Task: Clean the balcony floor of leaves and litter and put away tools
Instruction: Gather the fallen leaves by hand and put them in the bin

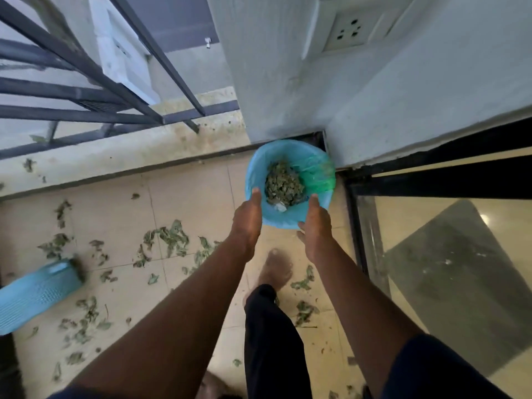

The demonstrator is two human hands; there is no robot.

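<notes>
Both your arms are stretched forward and down over the blue bin (289, 220), which sits in the corner where the white wall (288, 82) meets the black door frame (357, 226). Your left hand (248, 218) is at the bin's near-left rim, fingers extended and flat, tips on or just over the edge; can't tell whether they actually grip it. Your right hand (316, 223) is at the near-right rim, thumb out to the side below the rim, fingers loosely extended, not clenched; contact with the rim not clear either. The bin is lined with a bag, blue with a green patch (319, 174) on the right side, and holds a pile of dried leaves (283, 184) with a pale scrap of litter (279, 207) at the near edge. Loose leaves (172, 240) lie scattered across the beige floor tiles (187, 203), mostly left of your arms, a few beside your bare foot (277, 269). A blue perforated dustpan (37, 295) lies on the floor at far left, well apart from the bin. Dark railing (86, 70) runs upper left; a socket plate (348, 30) sits on the wall above the bin.
</notes>
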